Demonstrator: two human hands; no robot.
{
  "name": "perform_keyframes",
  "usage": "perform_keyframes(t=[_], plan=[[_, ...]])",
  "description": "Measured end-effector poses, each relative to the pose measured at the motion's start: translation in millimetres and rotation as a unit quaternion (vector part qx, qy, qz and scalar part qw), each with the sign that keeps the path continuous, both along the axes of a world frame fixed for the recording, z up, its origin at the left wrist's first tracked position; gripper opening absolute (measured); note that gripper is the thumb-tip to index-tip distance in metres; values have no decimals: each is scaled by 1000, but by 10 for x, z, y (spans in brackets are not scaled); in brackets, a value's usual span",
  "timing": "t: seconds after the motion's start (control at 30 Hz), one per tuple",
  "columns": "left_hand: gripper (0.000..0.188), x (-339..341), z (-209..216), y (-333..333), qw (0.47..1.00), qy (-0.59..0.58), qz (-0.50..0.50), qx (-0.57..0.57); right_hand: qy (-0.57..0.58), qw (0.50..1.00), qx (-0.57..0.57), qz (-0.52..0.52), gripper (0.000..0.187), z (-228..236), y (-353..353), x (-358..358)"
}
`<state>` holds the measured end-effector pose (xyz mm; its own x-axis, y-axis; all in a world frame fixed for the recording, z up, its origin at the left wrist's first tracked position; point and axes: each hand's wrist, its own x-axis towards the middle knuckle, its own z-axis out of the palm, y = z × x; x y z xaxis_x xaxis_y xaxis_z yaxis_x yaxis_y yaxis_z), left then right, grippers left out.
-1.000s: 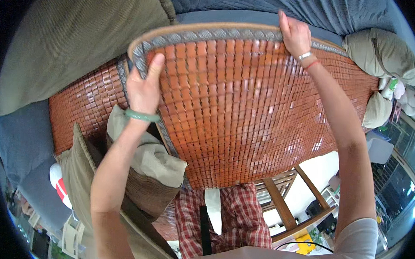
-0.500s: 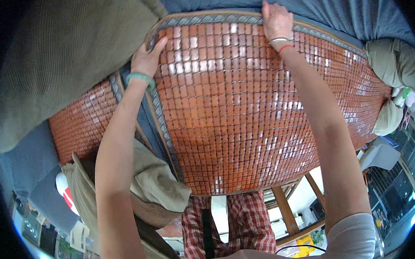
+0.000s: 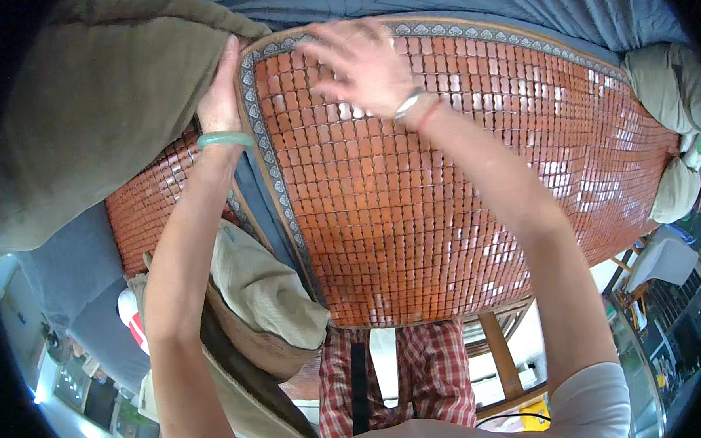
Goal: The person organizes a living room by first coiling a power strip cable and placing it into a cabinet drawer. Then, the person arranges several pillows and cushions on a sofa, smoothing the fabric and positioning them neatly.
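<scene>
A reddish-brown mat of small glossy tiles (image 3: 412, 176), edged with a grey patterned border, covers the blue sofa seat in front of me. My left hand (image 3: 221, 95), with a green bangle at its wrist, is at the mat's far left corner. Its visible fingers are stretched along the border, beside a large olive cushion (image 3: 115, 112); some fingers are hidden. Over the mat's far left part is my right hand (image 3: 362, 68), its fingers spread and blurred by motion. Nothing shows in it, and whether it touches the mat I cannot tell.
A second tile mat (image 3: 139, 202) lies to the left, across a strip of blue fabric. A crumpled beige cover (image 3: 258, 279) rests near my left forearm. Olive cushions (image 3: 665, 91) stand at the far right, and a wooden frame (image 3: 500, 354) is below the mat's near edge.
My right hand has come off the mat's far edge and moved left, its fingers spreading. My left hand has shifted slightly left and up, from the mat's corner to its outer side.
</scene>
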<state>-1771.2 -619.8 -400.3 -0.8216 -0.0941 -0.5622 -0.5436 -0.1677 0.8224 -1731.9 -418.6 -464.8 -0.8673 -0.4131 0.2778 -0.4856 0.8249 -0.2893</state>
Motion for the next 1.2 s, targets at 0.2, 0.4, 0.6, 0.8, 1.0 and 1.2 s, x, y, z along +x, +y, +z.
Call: perform_keyframes(t=[0.2,0.4,0.6,0.8,1.0,1.2], plan=[[61,-41,27,9,970,77,-115,-202,-149,983,90,-64,68,-73,-623,255],[38,-65,-644,-285,940,134,-242,-198,-130,990,47,-20,67,-79,-744,210],[38,-140,-184,-76,964,83,-201,-154,-164,982,76,-55,57,-11,-839,427],[51,-143,-479,-233,852,-10,-461,-247,-149,983,86,64,58,111,-921,902],[56,25,-376,-528,786,9,-533,-314,-180,963,93,176,58,390,-856,2442],[56,848,-100,-719,851,-73,-419,-310,-337,890,120,282,44,678,-202,3968]])
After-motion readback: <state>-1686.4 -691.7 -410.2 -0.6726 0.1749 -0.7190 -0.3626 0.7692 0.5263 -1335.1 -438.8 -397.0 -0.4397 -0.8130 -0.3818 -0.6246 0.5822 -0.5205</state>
